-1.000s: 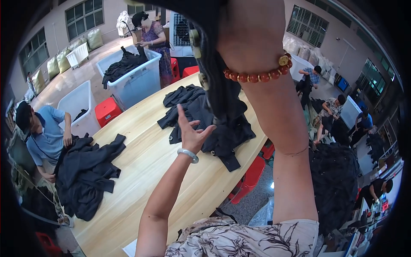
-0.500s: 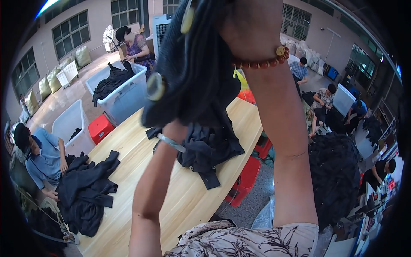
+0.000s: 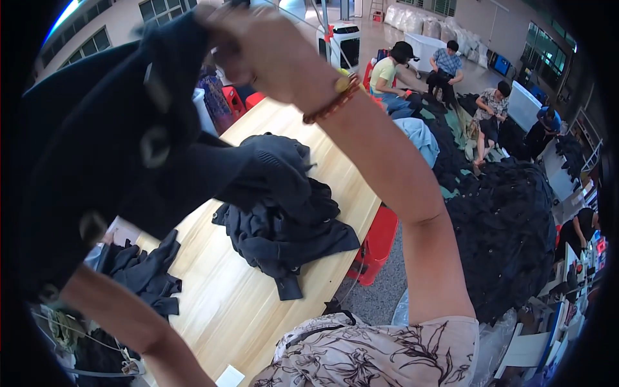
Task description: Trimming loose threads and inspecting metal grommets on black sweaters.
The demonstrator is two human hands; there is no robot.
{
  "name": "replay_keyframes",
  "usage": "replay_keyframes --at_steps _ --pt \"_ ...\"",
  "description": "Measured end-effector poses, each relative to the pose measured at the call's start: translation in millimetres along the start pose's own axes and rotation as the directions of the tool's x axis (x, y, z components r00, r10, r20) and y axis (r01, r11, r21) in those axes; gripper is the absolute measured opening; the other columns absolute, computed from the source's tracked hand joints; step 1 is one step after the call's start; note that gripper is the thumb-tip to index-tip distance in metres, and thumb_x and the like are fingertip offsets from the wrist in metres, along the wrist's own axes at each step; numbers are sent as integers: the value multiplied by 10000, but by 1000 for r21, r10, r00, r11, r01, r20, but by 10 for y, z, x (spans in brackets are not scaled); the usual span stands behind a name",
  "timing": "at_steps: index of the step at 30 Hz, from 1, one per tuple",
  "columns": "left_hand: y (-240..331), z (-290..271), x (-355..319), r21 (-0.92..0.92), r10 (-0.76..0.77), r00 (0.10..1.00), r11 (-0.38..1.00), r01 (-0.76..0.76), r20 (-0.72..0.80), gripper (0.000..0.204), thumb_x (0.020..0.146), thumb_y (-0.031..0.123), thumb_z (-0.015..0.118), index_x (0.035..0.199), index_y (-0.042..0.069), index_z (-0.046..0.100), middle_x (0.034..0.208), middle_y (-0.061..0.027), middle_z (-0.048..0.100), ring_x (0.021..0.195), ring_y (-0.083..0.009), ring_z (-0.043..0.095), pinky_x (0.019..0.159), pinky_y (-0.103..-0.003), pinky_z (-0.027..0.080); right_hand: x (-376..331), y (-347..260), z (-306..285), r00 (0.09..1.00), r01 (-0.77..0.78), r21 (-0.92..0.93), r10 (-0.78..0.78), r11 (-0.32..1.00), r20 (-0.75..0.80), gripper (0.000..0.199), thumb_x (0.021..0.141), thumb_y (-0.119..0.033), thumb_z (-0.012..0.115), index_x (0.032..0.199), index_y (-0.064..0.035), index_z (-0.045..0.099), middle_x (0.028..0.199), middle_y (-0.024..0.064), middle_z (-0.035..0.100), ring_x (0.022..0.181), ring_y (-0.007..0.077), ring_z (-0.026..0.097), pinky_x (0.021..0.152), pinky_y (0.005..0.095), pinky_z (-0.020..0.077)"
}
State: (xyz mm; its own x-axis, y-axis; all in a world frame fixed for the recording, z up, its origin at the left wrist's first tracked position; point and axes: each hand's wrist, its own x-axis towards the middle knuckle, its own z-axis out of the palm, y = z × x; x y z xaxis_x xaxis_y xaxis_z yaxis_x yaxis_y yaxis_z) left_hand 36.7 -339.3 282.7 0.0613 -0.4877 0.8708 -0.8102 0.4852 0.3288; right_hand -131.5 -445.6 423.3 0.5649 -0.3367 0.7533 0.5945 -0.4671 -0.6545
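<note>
My right hand [image 3: 258, 45] is raised close to the camera and grips the top of a dark navy garment with large buttons [image 3: 116, 148]. The garment hangs across the left half of the view. A bead bracelet [image 3: 332, 100] circles my right wrist. My left forearm [image 3: 116, 316] rises from the lower left and goes in behind the garment, which hides the left hand. Below, a pile of dark garments [image 3: 284, 219] lies on a long wooden table [image 3: 232, 309].
Another dark garment [image 3: 145, 274] lies at the table's left edge. A red stool [image 3: 377, 242] stands by the table's right side. A big black heap of clothing [image 3: 509, 232] fills the floor at right. Several people [image 3: 393, 71] sit working behind it.
The garment has been lifted higher and nearer the camera and now covers the left side. My view has turned right. My left hand has gone behind the cloth.
</note>
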Motion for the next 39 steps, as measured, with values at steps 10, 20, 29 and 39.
replay_keyframes --at_steps 10,20,29,39 --pt "-23 -703 5 134 -139 990 981 141 -23 399 949 121 524 1339 33 531 1302 -133 580 1197 -237 557 1004 -354 441 -2462 2504 471 817 -536 -581 550 613 -174 427 813 -374 726 1113 -81 643 1011 106 678 925 297 662 801 374 525" --pt "402 -2042 -528 377 -355 923 843 385 -149 400 954 133 519 1342 32 530 1304 -137 579 1202 -239 554 1013 -351 431 -3222 3756 -290 825 -166 -963 565 214 -17 233 884 -121 520 1083 -152 637 968 119 685 789 350 681 684 455 543" --pt "759 -2604 -1061 375 -428 859 775 509 -283 402 959 143 514 1345 32 529 1306 -140 579 1206 -242 551 1022 -348 422 -2851 3925 -886 673 -210 -976 715 -61 -189 305 878 -132 573 1182 -122 570 1119 143 650 993 352 650 836 444 529" --pt "636 -2591 -874 303 -445 851 800 518 -280 404 964 154 509 1348 31 529 1308 -144 578 1211 -244 548 1031 -345 412 -3058 3792 -1062 678 -299 -953 714 50 -175 526 806 -169 710 1300 -146 532 1236 111 615 1049 367 619 896 453 500"
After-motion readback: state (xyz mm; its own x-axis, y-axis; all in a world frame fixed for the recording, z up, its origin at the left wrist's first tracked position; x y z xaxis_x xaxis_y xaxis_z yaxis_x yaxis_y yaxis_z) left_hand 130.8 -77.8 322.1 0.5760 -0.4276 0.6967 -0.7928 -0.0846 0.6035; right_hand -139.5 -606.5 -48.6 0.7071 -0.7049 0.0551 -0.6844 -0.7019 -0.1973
